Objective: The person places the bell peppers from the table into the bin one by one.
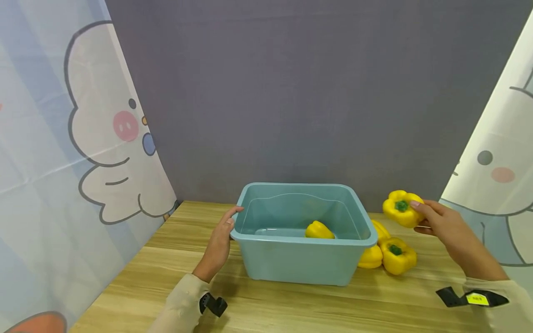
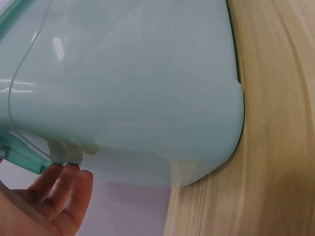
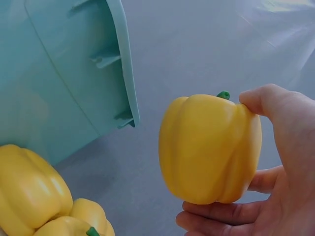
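Note:
A teal plastic bin (image 1: 297, 261) stands on the wooden table, with one yellow bell pepper (image 1: 319, 230) lying inside it. At its left end my left hand (image 1: 218, 243) grips the rim, thumb on the near side; the left wrist view shows fingertips (image 2: 78, 189) under the lip. Up in the air right of the bin, my right hand (image 1: 447, 226) holds another yellow bell pepper (image 3: 209, 150), thumb near its green stem and fingers beneath. Below it, several yellow peppers (image 1: 399, 256) sit on the table against the bin's right side.
The wooden table (image 1: 137, 282) reaches back to a grey cloth backdrop (image 1: 300, 92). Cartoon-printed curtains (image 1: 104, 138) hang on the left and right. Both wrists wear black straps with cameras over light sleeves.

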Motion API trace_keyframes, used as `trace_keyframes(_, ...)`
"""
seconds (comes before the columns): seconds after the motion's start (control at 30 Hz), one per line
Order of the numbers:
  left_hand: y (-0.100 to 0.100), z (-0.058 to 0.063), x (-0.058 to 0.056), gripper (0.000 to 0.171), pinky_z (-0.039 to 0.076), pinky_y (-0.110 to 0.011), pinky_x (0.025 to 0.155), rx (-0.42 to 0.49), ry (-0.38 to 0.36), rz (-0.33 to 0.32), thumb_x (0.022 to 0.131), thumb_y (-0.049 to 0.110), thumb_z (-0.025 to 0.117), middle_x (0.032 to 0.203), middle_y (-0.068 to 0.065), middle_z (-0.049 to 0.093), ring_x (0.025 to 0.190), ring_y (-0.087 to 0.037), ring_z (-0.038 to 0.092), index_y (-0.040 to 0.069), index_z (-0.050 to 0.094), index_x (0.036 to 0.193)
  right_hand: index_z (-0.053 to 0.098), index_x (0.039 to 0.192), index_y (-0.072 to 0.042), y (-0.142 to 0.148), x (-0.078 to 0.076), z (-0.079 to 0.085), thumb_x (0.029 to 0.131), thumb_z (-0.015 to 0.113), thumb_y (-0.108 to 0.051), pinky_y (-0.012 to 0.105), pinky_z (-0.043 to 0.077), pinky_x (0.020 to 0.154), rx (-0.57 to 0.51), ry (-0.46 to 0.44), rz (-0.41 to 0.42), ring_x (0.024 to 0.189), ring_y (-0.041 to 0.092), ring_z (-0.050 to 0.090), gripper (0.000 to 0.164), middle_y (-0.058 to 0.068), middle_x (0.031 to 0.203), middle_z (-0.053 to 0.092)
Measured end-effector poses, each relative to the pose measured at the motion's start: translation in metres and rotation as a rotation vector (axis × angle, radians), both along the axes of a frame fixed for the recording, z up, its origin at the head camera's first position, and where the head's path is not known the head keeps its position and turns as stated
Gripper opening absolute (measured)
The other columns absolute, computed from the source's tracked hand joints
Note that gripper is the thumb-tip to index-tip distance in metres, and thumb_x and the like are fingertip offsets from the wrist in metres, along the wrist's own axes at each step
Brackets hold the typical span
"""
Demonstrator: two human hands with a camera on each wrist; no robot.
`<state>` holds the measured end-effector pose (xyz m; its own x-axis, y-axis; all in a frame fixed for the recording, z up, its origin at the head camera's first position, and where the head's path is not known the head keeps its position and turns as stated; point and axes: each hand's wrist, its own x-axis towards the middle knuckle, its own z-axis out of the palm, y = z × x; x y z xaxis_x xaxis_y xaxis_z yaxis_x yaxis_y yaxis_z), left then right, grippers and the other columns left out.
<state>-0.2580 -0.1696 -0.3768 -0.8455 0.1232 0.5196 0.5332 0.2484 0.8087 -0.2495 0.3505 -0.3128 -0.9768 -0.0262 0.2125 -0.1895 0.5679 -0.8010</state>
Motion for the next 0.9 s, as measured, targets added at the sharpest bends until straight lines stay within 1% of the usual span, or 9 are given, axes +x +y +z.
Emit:
trace_keyframes(0.07,0.000,-0.001,-0.001,0.048,0.047,-0.043,0.085,-0.002,0.003,-0.006,0.110,0.034,0.026,0.146,-0.012,0.045,0.107,-0.042,0.054,0.010,0.047,0.147,0.032,0.146,0.014,-0.002,0.002,0.000,0.107,0.040,-0.046,0.024,0.055,0.074,-0.012,0.006,0.007,0.088,-0.002,0.061,0.072,-0.003,0.108,0.060)
trace_keyframes(0.13,0.000,-0.001,-0.001,0.049,0.048,-0.042,0.083,0.001,0.004,-0.011,0.110,0.034,0.026,0.145,-0.012,0.046,0.106,-0.044,0.054,0.009,0.047,0.147,0.033,0.146,0.014,-0.004,0.003,0.001,0.107,0.040,-0.045,0.023,0.055,0.074,-0.018,0.016,0.010,0.088,-0.002,0.061,0.071,-0.007,0.107,0.059)
trace_keyframes(0.23,-0.001,-0.001,0.000,0.049,0.048,-0.041,0.083,0.000,0.002,-0.008,0.110,0.034,0.026,0.143,-0.012,0.048,0.104,-0.044,0.054,0.010,0.047,0.147,0.034,0.145,0.014,-0.008,0.004,0.002,0.107,0.040,-0.044,0.022,0.055,0.073,-0.012,0.039,0.009,0.088,-0.003,0.061,0.070,-0.009,0.106,0.059)
trace_keyframes(0.43,-0.001,-0.002,-0.002,0.048,0.048,-0.041,0.083,0.006,-0.002,-0.006,0.109,0.034,0.026,0.138,-0.015,0.051,0.104,-0.045,0.054,0.011,0.047,0.147,0.035,0.144,0.013,-0.013,0.003,0.004,0.108,0.041,-0.039,0.020,0.054,0.073,-0.001,0.107,0.036,0.088,-0.003,0.061,0.063,-0.013,0.106,0.059)
trace_keyframes(0.57,0.000,-0.002,-0.001,0.049,0.049,-0.041,0.081,0.013,-0.002,-0.007,0.109,0.035,0.027,0.137,-0.016,0.052,0.104,-0.045,0.054,0.012,0.047,0.147,0.035,0.145,0.013,-0.018,0.004,0.007,0.108,0.041,-0.040,0.019,0.054,0.073,0.007,0.107,0.049,0.089,-0.004,0.062,0.064,-0.015,0.107,0.058)
trace_keyframes(0.67,0.000,-0.001,-0.001,0.050,0.050,-0.039,0.079,0.017,-0.001,-0.015,0.109,0.037,0.028,0.131,-0.020,0.054,0.101,-0.045,0.055,0.013,0.047,0.147,0.035,0.145,0.013,-0.021,0.005,0.008,0.108,0.041,-0.040,0.018,0.053,0.074,0.002,0.109,0.053,0.089,-0.004,0.062,0.065,-0.016,0.107,0.058)
trace_keyframes(0.77,0.000,-0.001,-0.001,0.050,0.049,-0.037,0.079,0.016,0.008,-0.017,0.109,0.037,0.028,0.129,-0.022,0.054,0.100,-0.044,0.055,0.012,0.047,0.147,0.034,0.146,0.012,-0.024,0.006,0.011,0.108,0.041,-0.041,0.017,0.053,0.075,0.003,0.114,0.056,0.090,-0.005,0.062,0.066,-0.011,0.111,0.059)
trace_keyframes(0.83,0.000,-0.001,-0.001,0.049,0.049,-0.037,0.079,0.016,0.014,-0.015,0.109,0.036,0.028,0.132,-0.020,0.054,0.099,-0.044,0.055,0.011,0.047,0.147,0.034,0.147,0.012,-0.027,0.005,0.013,0.108,0.040,-0.041,0.016,0.052,0.075,0.017,0.119,0.056,0.091,-0.006,0.061,0.066,0.000,0.117,0.059)
trace_keyframes(0.9,0.000,-0.001,0.000,0.049,0.049,-0.037,0.079,0.013,0.020,-0.012,0.109,0.036,0.028,0.139,-0.016,0.051,0.100,-0.044,0.055,0.011,0.047,0.148,0.034,0.147,0.011,-0.029,0.005,0.015,0.108,0.039,-0.042,0.015,0.051,0.075,0.031,0.126,0.057,0.091,-0.007,0.059,0.066,0.012,0.125,0.056)
